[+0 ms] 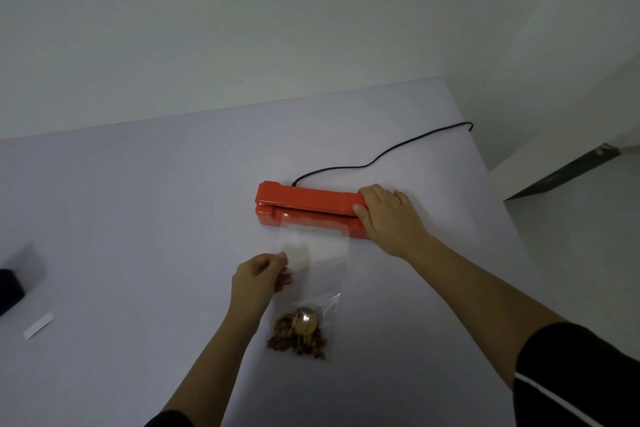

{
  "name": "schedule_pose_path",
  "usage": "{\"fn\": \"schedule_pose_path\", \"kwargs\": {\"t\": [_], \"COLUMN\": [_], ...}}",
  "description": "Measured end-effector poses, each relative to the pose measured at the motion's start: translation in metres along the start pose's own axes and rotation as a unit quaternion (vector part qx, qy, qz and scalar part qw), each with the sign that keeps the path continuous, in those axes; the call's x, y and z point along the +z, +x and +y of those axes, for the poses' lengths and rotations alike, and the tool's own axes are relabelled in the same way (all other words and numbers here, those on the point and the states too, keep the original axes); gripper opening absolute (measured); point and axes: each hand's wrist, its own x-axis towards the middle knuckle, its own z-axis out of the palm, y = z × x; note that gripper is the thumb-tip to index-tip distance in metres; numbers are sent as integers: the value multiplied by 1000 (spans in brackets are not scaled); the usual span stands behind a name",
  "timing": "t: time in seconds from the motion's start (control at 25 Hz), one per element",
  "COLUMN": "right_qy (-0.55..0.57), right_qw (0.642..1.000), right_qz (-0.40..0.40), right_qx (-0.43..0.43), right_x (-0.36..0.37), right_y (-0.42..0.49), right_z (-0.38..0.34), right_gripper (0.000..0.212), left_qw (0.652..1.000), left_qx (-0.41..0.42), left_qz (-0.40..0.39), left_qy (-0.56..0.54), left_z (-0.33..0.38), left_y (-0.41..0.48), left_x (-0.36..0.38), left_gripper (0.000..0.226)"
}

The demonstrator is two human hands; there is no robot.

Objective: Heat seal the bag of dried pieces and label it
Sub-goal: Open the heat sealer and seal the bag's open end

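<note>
The orange heat sealer (308,210) lies on the desk (138,201), its black cord (381,154) trailing back to the far edge. The right hand (388,215) rests palm down on the sealer's right end, fingers together. The clear bag (311,260) has its open end between the sealer's bars; dried pieces (298,340) sit at its near end. The left hand (258,276) pinches the bag's left edge. A white label (38,325) lies well apart on the left.
</note>
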Motion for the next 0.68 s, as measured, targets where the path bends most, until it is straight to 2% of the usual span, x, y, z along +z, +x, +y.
{"fn": "schedule_pose_path", "kwargs": {"t": [0.32,0.48,0.68], "right_qy": [7,11,12], "right_qw": [1000,1000,1000], "right_qz": [-4,-3,-6], "right_qx": [-6,-11,-9], "right_x": [1,0,1], "right_y": [0,-2,0], "right_z": [1,1,3], "right_gripper": [50,70,58], "left_qw": [1000,1000,1000], "left_qx": [-1,-1,-2], "left_qz": [0,0,1], "left_qy": [-2,-3,-5], "left_z": [-2,-1,-1], "left_y": [2,1,2], "left_x": [0,1,1], "left_gripper": [17,16,16]}}
